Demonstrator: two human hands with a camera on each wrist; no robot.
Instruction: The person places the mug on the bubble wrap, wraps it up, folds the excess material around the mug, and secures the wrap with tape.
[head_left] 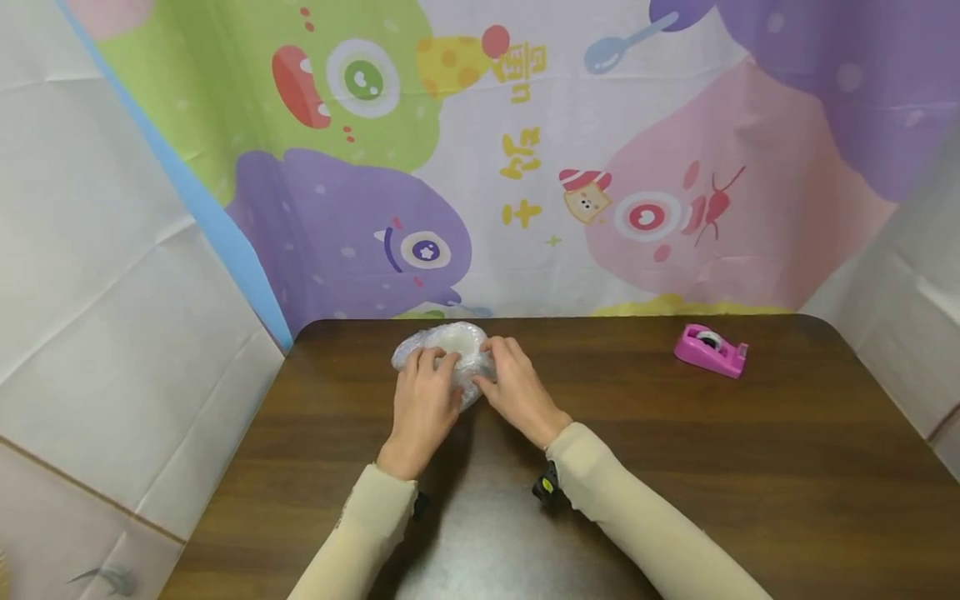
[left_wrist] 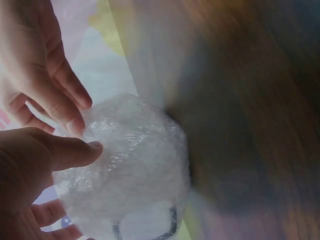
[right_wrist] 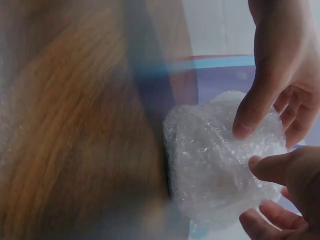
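Observation:
A rounded bundle in clear bubble wrap (head_left: 463, 336) rests near the back edge of the table, left of centre. My left hand (head_left: 426, 393) grips its near left side, with bent fingers over the top and the thumb on the near face. On the other side my right hand (head_left: 519, 388) holds the wrap between fingers and thumb. Up close in the left wrist view, the bundle (left_wrist: 132, 165) shows shiny, crinkled layers and a dark curved line low on it. Both thumbs press the near face of the bundle (right_wrist: 210, 160) in the right wrist view; what is inside is hidden.
A pink tape dispenser (head_left: 710, 352) with a roll in it stands at the back right of the dark wooden table (head_left: 675, 467). Behind the table hangs a cartoon-printed curtain (head_left: 540, 275), and pale panels (head_left: 112, 275) flank it.

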